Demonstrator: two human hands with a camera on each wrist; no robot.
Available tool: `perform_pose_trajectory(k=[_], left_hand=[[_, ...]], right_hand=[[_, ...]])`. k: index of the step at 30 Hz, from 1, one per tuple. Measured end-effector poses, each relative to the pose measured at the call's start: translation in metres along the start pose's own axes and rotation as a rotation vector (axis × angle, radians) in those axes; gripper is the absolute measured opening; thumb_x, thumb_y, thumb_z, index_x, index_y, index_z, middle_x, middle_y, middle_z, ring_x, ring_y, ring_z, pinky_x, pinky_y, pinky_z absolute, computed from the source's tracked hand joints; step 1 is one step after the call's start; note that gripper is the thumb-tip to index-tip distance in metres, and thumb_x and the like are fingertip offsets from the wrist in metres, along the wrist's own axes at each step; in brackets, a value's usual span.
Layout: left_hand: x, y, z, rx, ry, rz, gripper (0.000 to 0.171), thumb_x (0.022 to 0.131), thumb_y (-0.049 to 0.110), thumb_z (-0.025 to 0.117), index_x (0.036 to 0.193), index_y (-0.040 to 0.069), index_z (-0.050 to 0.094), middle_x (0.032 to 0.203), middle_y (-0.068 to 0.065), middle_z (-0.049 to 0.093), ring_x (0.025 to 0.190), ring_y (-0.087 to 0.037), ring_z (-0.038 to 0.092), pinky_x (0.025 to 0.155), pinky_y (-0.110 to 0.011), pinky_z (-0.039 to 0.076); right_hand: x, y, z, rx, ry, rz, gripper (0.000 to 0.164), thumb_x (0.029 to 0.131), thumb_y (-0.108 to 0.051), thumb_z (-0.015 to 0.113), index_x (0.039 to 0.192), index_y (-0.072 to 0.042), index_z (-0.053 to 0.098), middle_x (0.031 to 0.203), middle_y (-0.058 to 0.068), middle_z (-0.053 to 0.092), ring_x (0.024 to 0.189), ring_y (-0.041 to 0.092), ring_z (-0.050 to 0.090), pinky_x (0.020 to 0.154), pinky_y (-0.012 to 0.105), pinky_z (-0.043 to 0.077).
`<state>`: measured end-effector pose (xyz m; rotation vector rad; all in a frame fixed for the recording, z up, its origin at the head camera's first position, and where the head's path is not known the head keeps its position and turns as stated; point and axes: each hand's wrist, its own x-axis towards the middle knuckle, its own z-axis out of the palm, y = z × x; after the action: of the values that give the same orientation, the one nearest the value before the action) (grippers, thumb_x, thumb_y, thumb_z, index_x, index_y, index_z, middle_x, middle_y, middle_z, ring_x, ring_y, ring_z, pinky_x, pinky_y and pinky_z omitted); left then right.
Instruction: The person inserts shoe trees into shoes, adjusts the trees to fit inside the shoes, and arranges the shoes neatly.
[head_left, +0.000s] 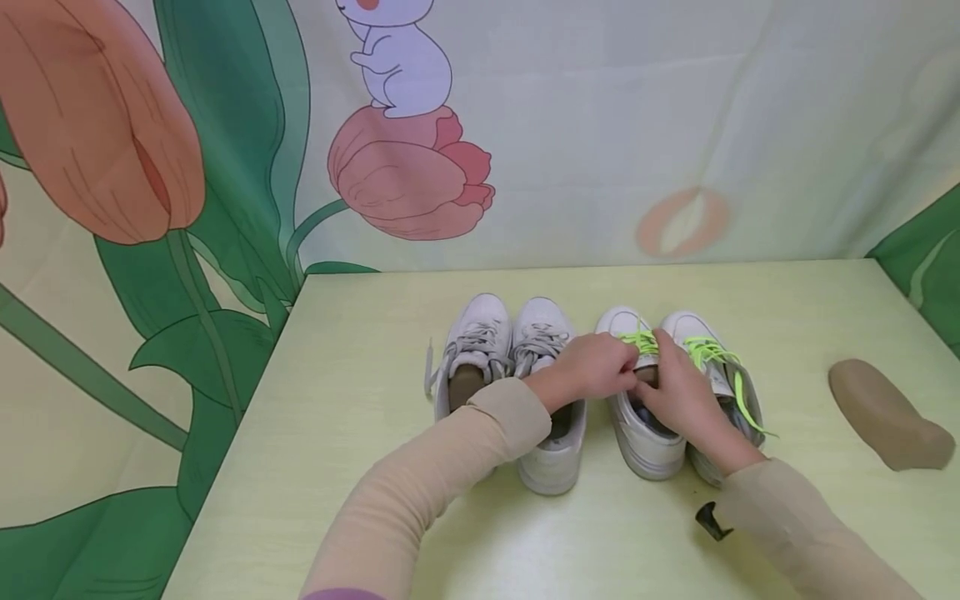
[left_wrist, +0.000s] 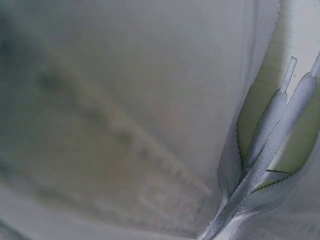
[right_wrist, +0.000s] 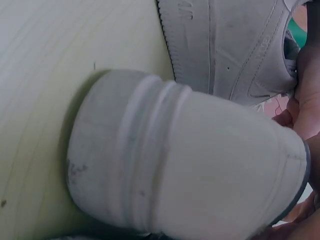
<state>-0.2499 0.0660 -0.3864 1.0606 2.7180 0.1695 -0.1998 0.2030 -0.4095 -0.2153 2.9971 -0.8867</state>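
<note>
In the head view, both hands meet at the opening of a white sneaker (head_left: 648,454) with neon green laces (head_left: 640,337). A brown shoe insert (head_left: 647,376) shows in that opening, between the hands. My left hand (head_left: 592,367) has curled fingers and grips the sneaker at its tongue. My right hand (head_left: 681,396) reaches in from the other side, thumb up by the laces, and pinches the insert; some fingertips are hidden. The right wrist view shows the sneaker's heel (right_wrist: 175,165) up close. Grey laces (left_wrist: 260,140) hang before the left wrist camera.
A second green-laced sneaker (head_left: 684,327) stands beside it. To the left is a pair with grey laces (head_left: 480,337), its left shoe holding a brown insert (head_left: 465,385). Another brown shoe insert (head_left: 888,417) lies at the table's right. A small black piece (head_left: 711,521) appears by the right sleeve.
</note>
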Motion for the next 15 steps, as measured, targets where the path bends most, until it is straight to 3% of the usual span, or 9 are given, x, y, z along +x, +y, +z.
perform_pose_trajectory(k=[6,15], left_hand=[[0.0013,0.0008,0.0001,-0.007,-0.027,0.004,0.014,0.086,0.028,0.051,0.076,0.019,0.053,0.063,0.007,0.047,0.059,-0.009,0.046,0.05,-0.02,0.034],[0.0029,-0.0006,0.0002,-0.004,-0.02,0.024,0.019,0.085,0.03,0.053,0.071,0.018,0.05,0.061,0.006,0.044,0.057,-0.009,0.044,0.049,-0.019,0.032]], right_hand=[[-0.0025,-0.0021,0.0031,-0.002,0.035,0.017,0.076,0.079,-0.014,0.057,0.137,0.004,0.011,0.129,0.035,0.032,0.114,0.046,0.038,0.082,0.065,0.031],[0.0007,-0.0002,0.0077,0.037,0.076,0.006,0.076,0.078,-0.012,0.056,0.138,0.002,0.012,0.13,0.031,0.035,0.116,0.042,0.038,0.081,0.059,0.035]])
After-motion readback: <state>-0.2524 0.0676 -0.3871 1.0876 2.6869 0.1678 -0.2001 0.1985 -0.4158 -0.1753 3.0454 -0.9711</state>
